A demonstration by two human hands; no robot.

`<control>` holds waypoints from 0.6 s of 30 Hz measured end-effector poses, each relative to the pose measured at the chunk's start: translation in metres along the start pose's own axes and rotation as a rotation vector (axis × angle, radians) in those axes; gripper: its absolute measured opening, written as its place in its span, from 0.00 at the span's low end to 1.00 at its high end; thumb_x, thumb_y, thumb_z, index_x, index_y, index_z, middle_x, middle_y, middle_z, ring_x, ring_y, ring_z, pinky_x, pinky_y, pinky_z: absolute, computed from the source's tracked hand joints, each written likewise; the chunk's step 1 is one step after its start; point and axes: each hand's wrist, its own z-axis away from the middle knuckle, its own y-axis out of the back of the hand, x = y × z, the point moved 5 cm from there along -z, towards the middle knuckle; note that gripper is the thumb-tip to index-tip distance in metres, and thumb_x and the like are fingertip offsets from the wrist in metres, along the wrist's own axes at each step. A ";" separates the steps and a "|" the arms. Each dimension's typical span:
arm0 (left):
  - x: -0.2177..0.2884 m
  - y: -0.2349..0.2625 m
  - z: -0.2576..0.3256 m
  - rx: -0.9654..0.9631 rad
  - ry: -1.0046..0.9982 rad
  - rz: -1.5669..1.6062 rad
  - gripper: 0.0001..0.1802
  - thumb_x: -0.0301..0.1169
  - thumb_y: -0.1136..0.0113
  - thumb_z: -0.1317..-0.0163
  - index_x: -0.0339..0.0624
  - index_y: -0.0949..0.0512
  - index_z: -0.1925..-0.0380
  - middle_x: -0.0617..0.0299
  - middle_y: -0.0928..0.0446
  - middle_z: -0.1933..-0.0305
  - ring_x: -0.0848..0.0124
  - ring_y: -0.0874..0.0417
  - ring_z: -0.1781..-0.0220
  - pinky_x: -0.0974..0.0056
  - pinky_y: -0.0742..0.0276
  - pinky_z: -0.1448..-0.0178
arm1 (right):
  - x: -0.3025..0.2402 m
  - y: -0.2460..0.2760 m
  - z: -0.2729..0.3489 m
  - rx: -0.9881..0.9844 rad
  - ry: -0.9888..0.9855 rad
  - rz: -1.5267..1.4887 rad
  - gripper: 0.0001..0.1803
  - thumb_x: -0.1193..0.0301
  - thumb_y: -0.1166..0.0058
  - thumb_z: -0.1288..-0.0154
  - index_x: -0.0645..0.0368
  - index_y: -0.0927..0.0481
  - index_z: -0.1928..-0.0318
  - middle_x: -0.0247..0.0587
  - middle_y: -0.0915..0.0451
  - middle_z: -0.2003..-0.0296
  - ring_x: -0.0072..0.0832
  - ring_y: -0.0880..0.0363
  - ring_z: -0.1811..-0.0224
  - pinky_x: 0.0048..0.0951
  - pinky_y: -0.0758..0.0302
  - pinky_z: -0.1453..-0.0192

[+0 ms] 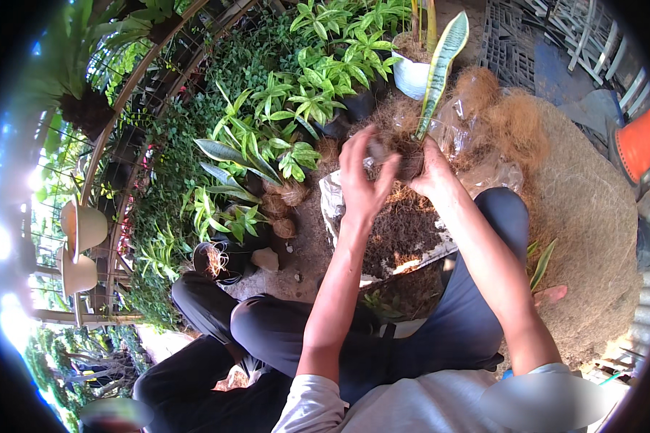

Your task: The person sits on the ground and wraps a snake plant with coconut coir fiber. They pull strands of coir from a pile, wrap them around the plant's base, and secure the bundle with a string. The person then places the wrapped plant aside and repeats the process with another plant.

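Upright in front of me stands a snake plant (444, 61) with one long, yellow-edged leaf. My right hand (432, 172) grips it low down, at the dark, fibrous root ball (409, 155). On the ball's left side, my left hand (365, 177) has its thumb and fingers spread, slightly blurred; whether it touches the ball I cannot tell. Below both hands lies an opened white sack (332, 206) filled with dark, crumbly soil (397, 234). Loose brown coconut fibre (516, 123) and clear plastic (455, 126) are heaped just beyond my right hand.
Leafy potted plants (314, 97) crowd the far left. A white pot (412, 76) stands behind the snake plant. Fibre-wrapped balls (285, 227) and a stone (265, 260) lie left of the sack. An orange bucket (639, 144) is at far right. Another person's dark-trousered leg (202, 307) is close on my left.
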 end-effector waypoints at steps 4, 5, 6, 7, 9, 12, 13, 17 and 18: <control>0.014 -0.027 0.000 -0.317 -0.054 -0.144 0.29 0.38 0.44 0.39 0.38 0.34 0.39 0.42 0.34 0.37 0.47 0.32 0.36 0.45 0.41 0.32 | 0.001 -0.002 0.007 0.045 0.041 0.020 0.12 0.62 0.58 0.28 0.53 0.25 0.53 0.34 0.21 0.58 0.27 0.21 0.57 0.39 0.22 0.49; 0.020 -0.028 0.000 -0.339 -0.032 -0.139 0.29 0.38 0.46 0.38 0.38 0.35 0.38 0.41 0.36 0.36 0.47 0.34 0.35 0.46 0.43 0.31 | 0.000 0.001 0.004 0.024 0.058 0.015 0.12 0.62 0.58 0.28 0.53 0.25 0.53 0.34 0.22 0.58 0.26 0.22 0.56 0.38 0.23 0.47; 0.026 -0.026 -0.001 -0.345 -0.056 -0.175 0.28 0.39 0.49 0.35 0.39 0.35 0.38 0.43 0.35 0.36 0.49 0.33 0.35 0.49 0.42 0.31 | -0.001 0.004 0.002 0.000 0.047 0.019 0.12 0.62 0.57 0.28 0.52 0.25 0.53 0.32 0.23 0.59 0.25 0.25 0.55 0.36 0.26 0.45; 0.032 -0.023 -0.004 -0.350 -0.079 -0.211 0.27 0.41 0.51 0.33 0.40 0.35 0.37 0.44 0.33 0.37 0.52 0.32 0.36 0.52 0.41 0.32 | -0.002 0.009 -0.002 0.019 0.035 0.002 0.11 0.62 0.57 0.28 0.51 0.25 0.53 0.31 0.23 0.59 0.25 0.25 0.55 0.37 0.26 0.46; 0.014 -0.020 -0.006 -0.359 0.272 0.105 0.28 0.45 0.56 0.30 0.39 0.35 0.37 0.44 0.32 0.38 0.53 0.31 0.35 0.54 0.40 0.32 | 0.000 -0.005 0.009 0.053 -0.010 -0.026 0.11 0.62 0.57 0.28 0.51 0.25 0.53 0.31 0.24 0.60 0.26 0.25 0.56 0.38 0.25 0.48; 0.025 -0.020 -0.025 -0.235 0.577 0.289 0.33 0.53 0.66 0.28 0.36 0.35 0.38 0.41 0.31 0.38 0.52 0.30 0.36 0.56 0.37 0.33 | -0.007 -0.004 0.009 -0.037 0.065 0.006 0.11 0.62 0.58 0.27 0.51 0.25 0.53 0.33 0.23 0.58 0.27 0.24 0.54 0.35 0.22 0.54; 0.022 -0.022 -0.031 -0.179 0.634 0.275 0.34 0.53 0.67 0.28 0.35 0.35 0.38 0.40 0.32 0.37 0.50 0.30 0.35 0.55 0.36 0.33 | -0.008 -0.002 0.004 -0.107 0.069 0.016 0.11 0.61 0.58 0.26 0.51 0.25 0.53 0.34 0.23 0.57 0.27 0.24 0.53 0.34 0.22 0.55; 0.021 -0.040 -0.039 -0.226 0.445 0.017 0.28 0.49 0.58 0.29 0.35 0.27 0.47 0.38 0.26 0.46 0.42 0.23 0.46 0.48 0.28 0.41 | 0.003 -0.008 0.000 -0.068 0.165 -0.039 0.16 0.60 0.61 0.25 0.56 0.28 0.48 0.40 0.22 0.57 0.30 0.22 0.54 0.35 0.21 0.51; 0.023 -0.042 -0.037 -0.202 0.415 -0.073 0.27 0.49 0.56 0.30 0.35 0.27 0.47 0.38 0.26 0.47 0.42 0.23 0.47 0.48 0.28 0.42 | 0.000 -0.007 0.004 -0.026 0.146 -0.015 0.18 0.60 0.62 0.24 0.58 0.29 0.45 0.41 0.23 0.56 0.31 0.22 0.54 0.36 0.23 0.50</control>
